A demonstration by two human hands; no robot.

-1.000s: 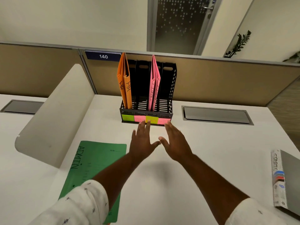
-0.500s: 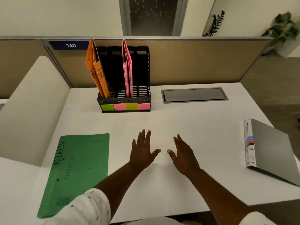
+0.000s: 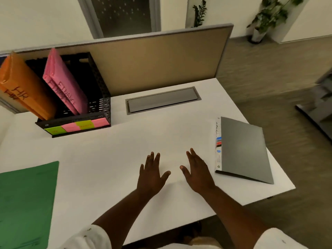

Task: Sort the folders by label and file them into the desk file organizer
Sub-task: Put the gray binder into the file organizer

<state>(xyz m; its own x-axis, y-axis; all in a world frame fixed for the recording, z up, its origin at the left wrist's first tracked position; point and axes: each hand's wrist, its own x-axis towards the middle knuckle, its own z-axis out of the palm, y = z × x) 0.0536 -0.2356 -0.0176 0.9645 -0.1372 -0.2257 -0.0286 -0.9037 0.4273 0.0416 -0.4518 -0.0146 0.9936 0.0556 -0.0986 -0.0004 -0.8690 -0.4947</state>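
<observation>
A black desk file organizer (image 3: 100,108) stands at the back left of the white desk, with green and pink sticky labels along its front. Orange folders marked HR (image 3: 27,90) lean in its left slot and pink folders (image 3: 66,87) lean in a slot further right. A green folder (image 3: 25,203) lies flat at the desk's left front. A grey folder (image 3: 244,150) with a coloured spine lies flat at the right. My left hand (image 3: 150,173) and my right hand (image 3: 195,169) hover side by side over the desk's middle, fingers spread, holding nothing.
A grey cable hatch (image 3: 161,100) is set into the desk behind my hands. A tan partition (image 3: 161,56) runs along the back edge. The desk's right edge drops to carpet, where potted plants (image 3: 269,17) and dark furniture (image 3: 319,105) stand.
My hands have drawn back from the organizer toward the desk's front. The view has swung right, bringing the grey folder fully into sight and pushing the green folder to the left edge.
</observation>
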